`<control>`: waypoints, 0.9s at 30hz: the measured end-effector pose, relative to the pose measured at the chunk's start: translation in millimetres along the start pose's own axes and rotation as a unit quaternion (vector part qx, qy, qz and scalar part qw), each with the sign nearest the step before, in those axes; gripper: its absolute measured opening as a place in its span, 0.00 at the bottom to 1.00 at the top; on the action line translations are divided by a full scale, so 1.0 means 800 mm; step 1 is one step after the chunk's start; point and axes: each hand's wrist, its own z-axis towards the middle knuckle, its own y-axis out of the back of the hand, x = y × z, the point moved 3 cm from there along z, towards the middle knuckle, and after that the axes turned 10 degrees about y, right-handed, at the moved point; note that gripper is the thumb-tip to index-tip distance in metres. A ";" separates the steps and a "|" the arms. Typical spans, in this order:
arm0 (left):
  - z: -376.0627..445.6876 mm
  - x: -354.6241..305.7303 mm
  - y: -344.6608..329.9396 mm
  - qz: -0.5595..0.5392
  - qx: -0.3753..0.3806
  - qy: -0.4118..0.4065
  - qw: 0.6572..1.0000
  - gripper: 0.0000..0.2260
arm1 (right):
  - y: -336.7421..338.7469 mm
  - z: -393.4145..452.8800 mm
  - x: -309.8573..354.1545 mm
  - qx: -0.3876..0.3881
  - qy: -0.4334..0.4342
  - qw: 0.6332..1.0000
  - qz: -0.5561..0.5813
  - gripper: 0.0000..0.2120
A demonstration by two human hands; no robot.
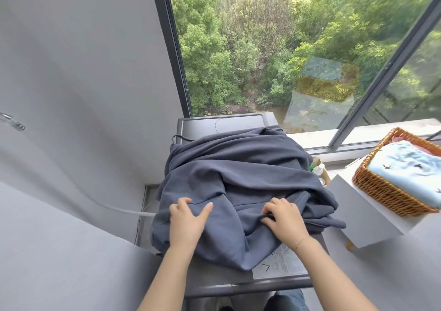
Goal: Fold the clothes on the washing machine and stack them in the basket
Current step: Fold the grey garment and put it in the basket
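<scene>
A dark blue-grey sweatshirt [241,174] lies crumpled over the top of the grey washing machine [224,122], covering most of it. My left hand [187,220] rests on the near left part of the cloth with its fingers spread and the thumb out. My right hand [284,217] grips a fold of the sweatshirt near its front edge, fingers curled into the fabric. A wicker basket [381,189] stands to the right on a white box, and inside it lies a folded light blue garment [410,170] with small dark bird prints.
A large window [262,48] with dark frames rises behind the machine. A grey wall runs along the left with a white hose [124,211] low down. A small white bottle [318,168] sits between machine and box [362,217]. A printed label [284,263] shows on the machine's front right.
</scene>
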 end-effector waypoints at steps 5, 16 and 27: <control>-0.002 0.004 -0.045 0.185 0.058 -0.089 0.977 0.11 | 0.019 -0.036 0.014 -0.013 -0.007 0.995 0.099 0.10; -0.016 -0.019 -0.007 -0.143 0.150 -0.022 0.978 0.14 | 0.005 -0.104 0.048 0.252 -0.115 0.934 0.227 0.12; -0.069 -0.023 0.001 0.036 -0.020 -0.044 0.998 0.04 | -0.026 -0.170 0.032 0.142 -0.276 0.841 0.443 0.17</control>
